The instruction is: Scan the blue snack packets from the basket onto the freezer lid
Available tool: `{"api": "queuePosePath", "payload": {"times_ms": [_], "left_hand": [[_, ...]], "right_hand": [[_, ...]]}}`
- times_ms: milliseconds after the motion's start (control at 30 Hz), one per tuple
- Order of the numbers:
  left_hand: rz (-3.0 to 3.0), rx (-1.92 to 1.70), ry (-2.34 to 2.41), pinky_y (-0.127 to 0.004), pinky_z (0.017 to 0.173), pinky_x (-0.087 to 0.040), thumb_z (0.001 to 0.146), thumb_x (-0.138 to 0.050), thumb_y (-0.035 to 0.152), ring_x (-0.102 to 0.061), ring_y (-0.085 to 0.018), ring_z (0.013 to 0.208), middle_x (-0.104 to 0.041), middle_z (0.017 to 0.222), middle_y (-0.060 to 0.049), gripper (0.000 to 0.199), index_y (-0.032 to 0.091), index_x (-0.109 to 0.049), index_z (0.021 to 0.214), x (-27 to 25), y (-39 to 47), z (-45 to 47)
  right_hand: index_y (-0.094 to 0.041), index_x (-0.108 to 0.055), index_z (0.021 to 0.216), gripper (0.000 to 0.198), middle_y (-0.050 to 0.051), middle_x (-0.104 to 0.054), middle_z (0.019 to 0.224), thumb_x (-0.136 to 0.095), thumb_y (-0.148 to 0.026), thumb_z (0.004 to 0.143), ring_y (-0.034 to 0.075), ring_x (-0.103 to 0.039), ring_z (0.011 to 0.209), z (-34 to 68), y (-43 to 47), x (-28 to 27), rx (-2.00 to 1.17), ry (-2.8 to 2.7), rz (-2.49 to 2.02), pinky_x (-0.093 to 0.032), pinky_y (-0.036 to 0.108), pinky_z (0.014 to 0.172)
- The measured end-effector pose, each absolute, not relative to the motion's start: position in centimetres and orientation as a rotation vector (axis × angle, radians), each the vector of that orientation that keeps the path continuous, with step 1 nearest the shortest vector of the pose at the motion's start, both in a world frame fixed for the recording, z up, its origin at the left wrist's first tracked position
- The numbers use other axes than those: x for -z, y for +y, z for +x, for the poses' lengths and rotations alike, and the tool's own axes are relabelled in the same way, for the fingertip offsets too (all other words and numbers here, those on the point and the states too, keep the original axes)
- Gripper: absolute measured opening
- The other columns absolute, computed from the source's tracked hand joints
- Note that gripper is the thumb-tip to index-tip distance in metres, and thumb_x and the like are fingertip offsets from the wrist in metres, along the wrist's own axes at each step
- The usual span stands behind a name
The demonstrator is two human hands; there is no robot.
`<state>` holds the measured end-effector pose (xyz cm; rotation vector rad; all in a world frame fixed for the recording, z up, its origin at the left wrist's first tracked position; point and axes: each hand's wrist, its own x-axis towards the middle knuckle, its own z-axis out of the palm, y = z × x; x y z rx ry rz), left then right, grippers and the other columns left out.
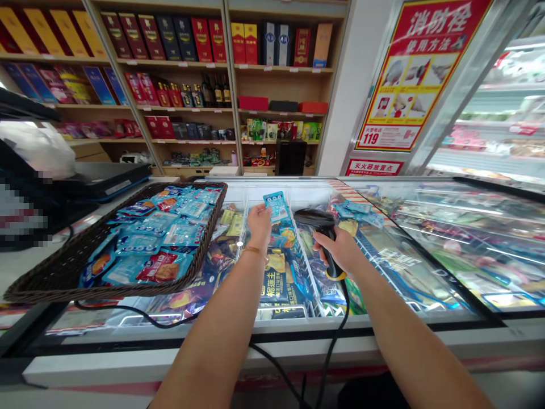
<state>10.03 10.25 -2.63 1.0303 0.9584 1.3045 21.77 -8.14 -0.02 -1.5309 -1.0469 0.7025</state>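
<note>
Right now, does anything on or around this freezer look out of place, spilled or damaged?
I see nothing spilled or damaged. Mildly odd: some blue packets lie in a loose pile beyond the right hand, apart from the many in the wicker basket.
</note>
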Motion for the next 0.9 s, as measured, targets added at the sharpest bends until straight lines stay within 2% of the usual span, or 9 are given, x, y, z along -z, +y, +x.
{"api": "queuePosePath", "payload": {"times_ms": [233, 433, 633, 900], "left_hand": [[1.020, -1.288, 0.951, -0.030, 0.069, -0.058, 0.076, -0.072, 0.024, -0.070, -0.018, 0.081, -0.072, 0.091, -0.006, 0.026, 0.016, -0.064, 0.099, 3.0, 10.1, 10.2], [0.952, -1.221, 0.975, -0.032, 0.070, -0.059, 0.076, -0.071, 0.017, -0.068, -0.016, 0.078, -0.069, 0.090, -0.005, 0.025, 0.016, -0.063, 0.100, 2.2, 9.5, 12.6], [1.090, -1.045, 0.852, -0.031, 0.069, -0.058, 0.075, -0.071, 0.014, -0.065, -0.013, 0.066, -0.069, 0.081, -0.003, 0.024, 0.016, -0.064, 0.098, -1.1, 6.5, 20.7], [1.053, -0.858, 0.889, -0.030, 0.068, -0.058, 0.081, -0.067, 0.010, -0.070, -0.017, 0.074, -0.070, 0.089, -0.007, 0.022, 0.016, -0.063, 0.102, 0.0, 3.1, 33.5]], "right_hand": [[-0.019, -0.055, 0.072, 0.030, -0.001, -0.061, 0.051, -0.069, -0.045, 0.082, 0.011, -0.051, 0.035, 21.9, -8.1, 0.0, -0.734, -1.049, -1.510, -0.041, 0.024, 0.038], [-0.019, -0.057, 0.073, 0.030, 0.001, -0.064, 0.056, -0.075, -0.042, 0.076, 0.011, -0.051, 0.038, 23.9, -8.0, -2.0, -0.810, -0.849, -1.410, -0.042, 0.023, 0.036], [-0.017, -0.060, 0.072, 0.026, 0.002, -0.063, 0.054, -0.075, -0.037, 0.075, 0.010, -0.051, 0.037, 30.5, -9.9, -4.0, -0.721, -0.725, -1.416, -0.042, 0.022, 0.034], [-0.014, -0.064, 0.076, 0.019, 0.003, -0.065, 0.059, -0.073, -0.030, 0.078, 0.010, -0.051, 0.038, 39.7, -14.0, -3.3, -0.609, -0.555, -1.465, -0.043, 0.022, 0.033]]}}
